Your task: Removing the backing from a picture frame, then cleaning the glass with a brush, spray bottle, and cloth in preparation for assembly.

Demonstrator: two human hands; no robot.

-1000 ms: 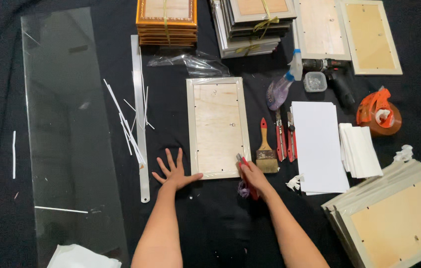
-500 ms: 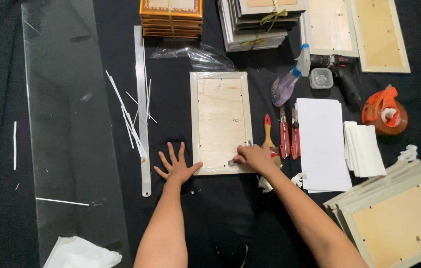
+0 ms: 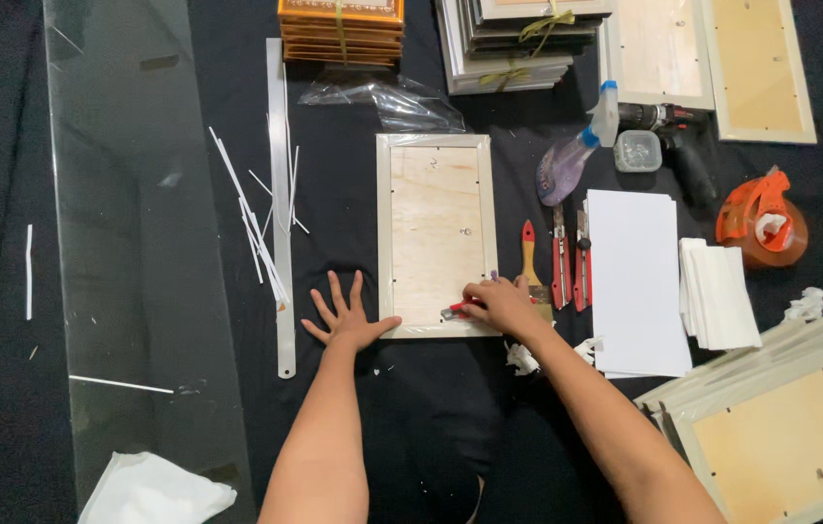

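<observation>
A picture frame [image 3: 434,233] lies face down on the black cloth, its plywood back up. My left hand [image 3: 346,315] is spread flat on the cloth, its thumb against the frame's lower left corner. My right hand [image 3: 500,302] rests on the lower right corner of the frame, closed around a small red-handled tool [image 3: 457,309] whose tip touches the plywood near the bottom edge.
A paintbrush [image 3: 531,270] and two red cutters [image 3: 570,258] lie right of the frame, then white sheets [image 3: 635,278], a tape dispenser [image 3: 762,221], spray bottle [image 3: 572,155] and drill [image 3: 675,141]. A glass pane [image 3: 130,243] and metal ruler [image 3: 281,204] lie left. Stacked frames fill the top and lower right.
My right hand has moved up from the cloth below the frame onto its lower right corner, bringing the red tool. My left hand has stayed spread at the lower left corner.
</observation>
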